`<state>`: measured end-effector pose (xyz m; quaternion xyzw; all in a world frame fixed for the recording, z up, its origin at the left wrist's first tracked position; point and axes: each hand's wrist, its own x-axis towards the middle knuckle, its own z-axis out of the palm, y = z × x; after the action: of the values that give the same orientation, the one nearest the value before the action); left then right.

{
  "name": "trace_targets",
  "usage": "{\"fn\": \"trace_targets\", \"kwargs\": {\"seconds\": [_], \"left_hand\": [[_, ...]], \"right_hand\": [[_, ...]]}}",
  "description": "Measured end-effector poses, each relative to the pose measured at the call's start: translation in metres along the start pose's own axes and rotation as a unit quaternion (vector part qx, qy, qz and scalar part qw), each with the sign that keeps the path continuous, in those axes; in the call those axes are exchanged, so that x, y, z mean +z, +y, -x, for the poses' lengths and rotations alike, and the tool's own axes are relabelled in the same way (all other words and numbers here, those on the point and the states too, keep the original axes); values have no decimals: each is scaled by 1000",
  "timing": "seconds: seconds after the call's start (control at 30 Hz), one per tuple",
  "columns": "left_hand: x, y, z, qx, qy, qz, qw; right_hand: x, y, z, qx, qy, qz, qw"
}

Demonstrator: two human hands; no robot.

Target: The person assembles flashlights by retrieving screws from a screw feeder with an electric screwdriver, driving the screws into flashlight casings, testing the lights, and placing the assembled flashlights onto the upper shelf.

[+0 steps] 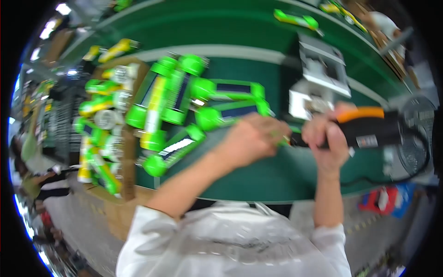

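My right hand (328, 141) is closed round a black-and-orange corded power screwdriver (376, 131), held level with its tip pointing left. My left hand (254, 141) is beside that tip, fingers curled in; a small green-yellow bit shows at its fingertips, too blurred to name. Just behind the left hand lies a bright green tube-shaped unit with a dark panel (237, 110). Another such unit (233, 89) is behind it. Several more green units (180, 90) lie to the left, one with a white strip (174, 150) nearest my left forearm.
An open cardboard box (134, 161) full of green, yellow and white units stands at the left. A grey metal fixture (323, 64) is behind my right hand. The screwdriver's black cable (422, 152) loops at the right. A green unit (295, 19) lies farther back; a person (385, 25) is at the far right.
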<state>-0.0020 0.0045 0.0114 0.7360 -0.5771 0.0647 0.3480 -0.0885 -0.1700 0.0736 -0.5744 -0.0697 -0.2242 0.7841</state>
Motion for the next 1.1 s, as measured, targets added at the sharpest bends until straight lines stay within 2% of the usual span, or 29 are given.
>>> {"fn": "trace_targets", "kwargs": {"seconds": [0.13, 0.4, 0.63, 0.73, 0.87, 0.93, 1.1], "left_hand": [[-1, -2, -4, 19, 14, -27, 999], [-3, -3, -3, 24, 32, -27, 999], [-3, -3, -2, 29, 36, -37, 998], [4, -8, 1, 26, 26, -35, 999], [1, 5, -8, 27, -24, -63, 997], [4, 12, -20, 28, -32, -92, 995], [-4, 12, -21, 23, -35, -66, 997]], "right_hand": [[4, 1, -5, -48, -40, 12, 998], [1, 5, -1, -59, -66, 9, 996], [3, 9, 3, -62, -29, 28, 997], [-1, 3, 1, -106, -56, 17, 993], [-29, -46, -8, -137, 47, -8, 989], [-52, -55, -21, -192, 10, 0, 981], [-64, -59, -30, -197, 36, 22, 980]]}}
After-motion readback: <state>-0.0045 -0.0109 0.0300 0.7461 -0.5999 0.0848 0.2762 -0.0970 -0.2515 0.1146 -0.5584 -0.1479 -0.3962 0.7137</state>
